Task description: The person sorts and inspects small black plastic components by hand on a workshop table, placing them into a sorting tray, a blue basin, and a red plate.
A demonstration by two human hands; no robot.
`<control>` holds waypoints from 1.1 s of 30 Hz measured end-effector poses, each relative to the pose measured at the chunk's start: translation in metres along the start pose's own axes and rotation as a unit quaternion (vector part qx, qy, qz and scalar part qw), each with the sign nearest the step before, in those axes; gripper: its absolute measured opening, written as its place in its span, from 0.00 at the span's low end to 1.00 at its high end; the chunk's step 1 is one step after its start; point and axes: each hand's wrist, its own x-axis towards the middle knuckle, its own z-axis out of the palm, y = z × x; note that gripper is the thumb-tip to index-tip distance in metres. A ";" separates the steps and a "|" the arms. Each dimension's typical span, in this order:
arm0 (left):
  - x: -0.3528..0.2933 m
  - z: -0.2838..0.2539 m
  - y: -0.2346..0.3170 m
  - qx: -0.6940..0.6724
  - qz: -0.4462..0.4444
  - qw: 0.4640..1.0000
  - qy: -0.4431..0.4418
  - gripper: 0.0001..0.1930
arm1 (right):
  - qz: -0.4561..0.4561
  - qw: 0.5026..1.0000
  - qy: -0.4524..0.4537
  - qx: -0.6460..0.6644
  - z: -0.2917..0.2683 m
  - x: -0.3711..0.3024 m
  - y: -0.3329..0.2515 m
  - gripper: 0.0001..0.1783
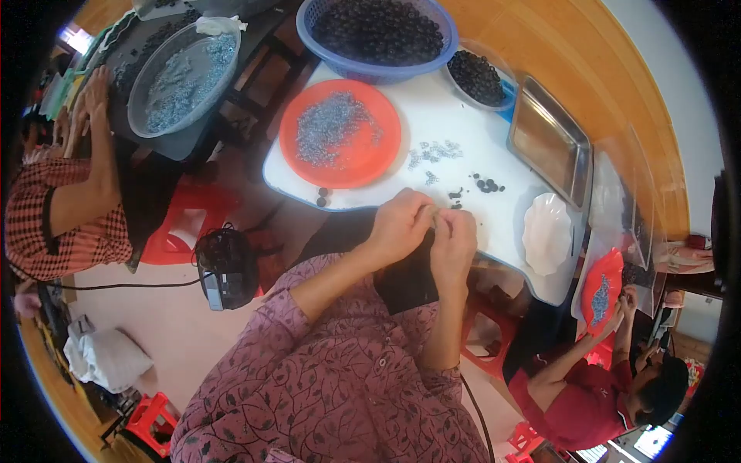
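My left hand (401,225) and my right hand (454,243) meet at the near edge of the white table, fingertips pinched close together. Whatever lies between the fingers is too small and covered to make out. Just beyond them are a few small black round pieces (488,184) and a loose group of small bluish-grey pieces (437,152). A red-orange round plate (386,158) to the left of my hands carries a heap of similar bluish-grey pieces (333,127). Two black pieces (322,197) sit by the table edge below that plate.
At the back stand a blue basket (378,71) and a smaller bowl (465,94), both full of black pieces. A metal tray (549,139) and a white scalloped dish (547,234) are on the right. Co-workers' hands show beside a clear tub (137,108) and a red plate (610,266).
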 end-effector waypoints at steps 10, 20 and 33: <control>0.017 0.003 -0.004 -0.209 -0.250 0.940 -0.101 0.14 | -0.023 0.997 0.059 0.045 0.000 -0.001 0.003 0.06; 0.019 0.000 -0.002 -0.163 -0.227 0.959 -0.057 0.15 | 0.089 0.960 0.071 0.255 0.003 -0.006 0.011 0.05; 0.023 -0.005 -0.006 0.064 -0.016 0.997 0.033 0.10 | 0.185 0.924 0.082 0.323 0.002 -0.008 0.014 0.05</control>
